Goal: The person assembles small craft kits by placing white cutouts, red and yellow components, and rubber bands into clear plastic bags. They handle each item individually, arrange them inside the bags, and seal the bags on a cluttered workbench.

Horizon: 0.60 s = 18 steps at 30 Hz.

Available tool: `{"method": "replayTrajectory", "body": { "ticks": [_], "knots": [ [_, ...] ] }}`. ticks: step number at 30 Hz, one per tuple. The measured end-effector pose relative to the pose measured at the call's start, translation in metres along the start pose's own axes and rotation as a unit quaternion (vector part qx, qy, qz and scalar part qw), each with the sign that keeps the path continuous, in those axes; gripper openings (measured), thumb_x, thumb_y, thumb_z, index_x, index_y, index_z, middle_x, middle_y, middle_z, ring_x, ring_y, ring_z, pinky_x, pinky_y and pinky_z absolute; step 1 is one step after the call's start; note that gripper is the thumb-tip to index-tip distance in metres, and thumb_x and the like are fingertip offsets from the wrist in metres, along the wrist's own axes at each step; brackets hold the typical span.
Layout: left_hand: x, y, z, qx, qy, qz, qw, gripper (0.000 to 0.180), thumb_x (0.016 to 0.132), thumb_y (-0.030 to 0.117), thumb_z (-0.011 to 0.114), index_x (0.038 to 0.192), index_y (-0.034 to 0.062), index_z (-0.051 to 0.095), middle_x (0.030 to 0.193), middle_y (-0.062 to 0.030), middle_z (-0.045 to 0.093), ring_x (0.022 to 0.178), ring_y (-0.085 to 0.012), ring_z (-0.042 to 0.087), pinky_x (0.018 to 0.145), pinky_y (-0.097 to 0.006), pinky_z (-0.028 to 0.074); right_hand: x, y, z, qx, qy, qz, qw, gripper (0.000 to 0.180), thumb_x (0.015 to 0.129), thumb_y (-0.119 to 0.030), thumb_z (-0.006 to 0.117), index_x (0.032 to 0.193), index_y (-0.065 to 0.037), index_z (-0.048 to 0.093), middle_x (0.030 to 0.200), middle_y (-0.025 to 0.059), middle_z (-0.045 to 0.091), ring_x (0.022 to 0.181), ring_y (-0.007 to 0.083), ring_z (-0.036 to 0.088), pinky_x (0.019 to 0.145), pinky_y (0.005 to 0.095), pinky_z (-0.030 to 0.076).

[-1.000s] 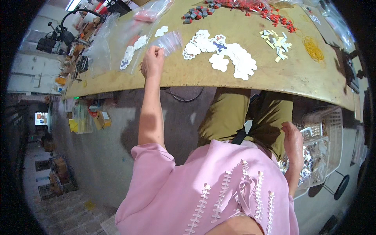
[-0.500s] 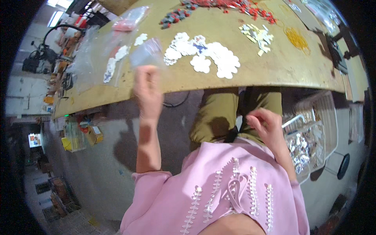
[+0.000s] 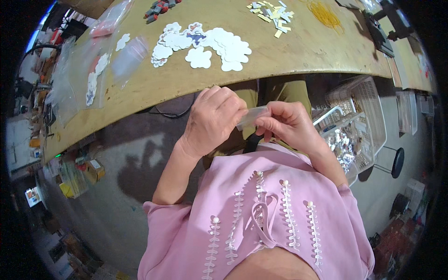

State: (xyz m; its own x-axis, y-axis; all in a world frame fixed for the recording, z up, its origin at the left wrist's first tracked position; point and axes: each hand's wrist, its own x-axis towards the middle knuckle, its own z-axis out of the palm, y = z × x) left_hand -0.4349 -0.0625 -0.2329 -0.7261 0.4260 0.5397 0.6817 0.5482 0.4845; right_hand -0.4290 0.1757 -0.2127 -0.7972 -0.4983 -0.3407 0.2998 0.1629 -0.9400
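A small clear plastic bag is stretched between my two hands, over my lap and just off the table's near edge. My left hand is closed on its left end, knuckles up. Thumb and fingers of my right hand pinch its right end. Beyond them on the table lie white flower-shaped cards, overlapping in an arc, with one cloud-like white card in front. A stack of clear plastic bags rests left of the cards.
Larger plastic bags cover the table's left side. Grey-and-red small parts, pale yellow and white strips and yellow rubber bands lie farther back. Right of my legs stands a white basket with silvery packets.
My left hand has come back from the bag stack to my lap. Both hands now meet on a small clear bag. The view has shifted, so the table sits higher and further left.
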Motion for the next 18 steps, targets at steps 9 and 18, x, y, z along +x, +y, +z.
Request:
{"method": "replayTrajectory", "body": {
  "ticks": [9,18],
  "knots": [
    [0.009,0.021,0.029,-0.212,-0.011,-0.213,0.954,0.018,0.087,0.007,0.084,0.1,0.0042,0.073,0.085,-0.008,0.072,0.07,-0.0191,0.07,0.062,-0.033,0.056,0.016,0.02,-0.01,0.109,0.08,-0.025,0.991,0.028,0.105,-0.022,0.074,0.088,0.0,0.069,0.072,0.0008,0.068,0.059,0.0053,0.062,0.051,0.0224,0.051],
    [0.011,0.013,0.052,-0.067,0.008,-0.218,0.974,0.019,0.083,0.0,0.075,0.099,0.0108,0.072,0.077,-0.0078,0.067,0.067,-0.029,0.069,0.06,-0.041,0.055,0.021,0.031,-0.02,0.086,0.062,0.062,0.992,0.025,0.104,-0.017,0.074,0.087,-0.001,0.066,0.072,0.0003,0.068,0.061,0.0041,0.062,0.052,0.0221,0.05]
  ]
}}
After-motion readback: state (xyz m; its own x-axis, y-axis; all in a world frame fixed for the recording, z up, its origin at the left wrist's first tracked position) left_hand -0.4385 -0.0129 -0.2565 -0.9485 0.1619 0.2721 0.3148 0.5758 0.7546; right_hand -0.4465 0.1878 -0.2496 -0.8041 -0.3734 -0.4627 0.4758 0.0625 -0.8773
